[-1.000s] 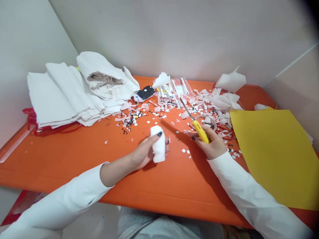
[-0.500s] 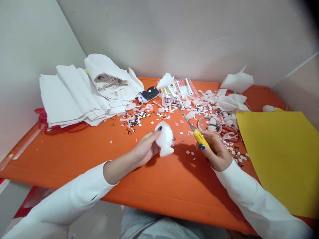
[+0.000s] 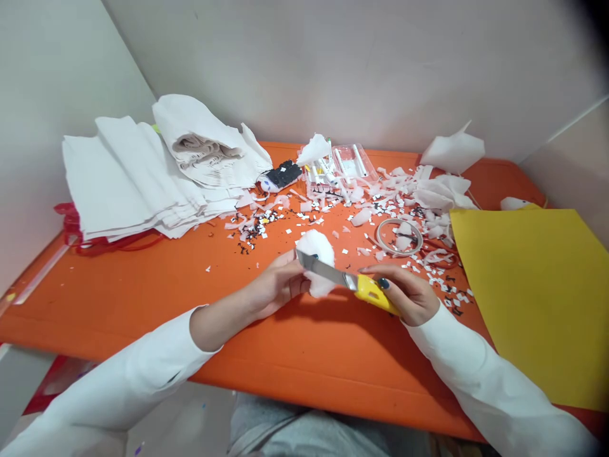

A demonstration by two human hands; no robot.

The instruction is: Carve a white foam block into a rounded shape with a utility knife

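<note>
Between the fingers of my left hand (image 3: 276, 285) is a white foam piece (image 3: 316, 244), rounded at the top with a narrower flared foot. My right hand (image 3: 409, 292) is closed around the yellow handle of a utility knife (image 3: 375, 294). Its long grey blade points left and lies across the front of the foam piece, hiding part of it and part of my left thumb. Whether the blade touches the foam, I cannot tell. Both hands are above the orange table (image 3: 266, 355).
White and black scraps (image 3: 266, 222) litter the table's middle. A tape roll (image 3: 399, 237) lies right, beside a yellow sheet (image 3: 533, 304). Folded white cloth-like sheets (image 3: 124, 178) are piled left. Markers in a clear case (image 3: 349, 164) and a black-and-white piece (image 3: 281, 176) lie at the back.
The knife has swung from pointing away up-left to lying nearly level, its blade now in front of the foam piece. My left hand still holds the foam. The view has shifted slightly.
</note>
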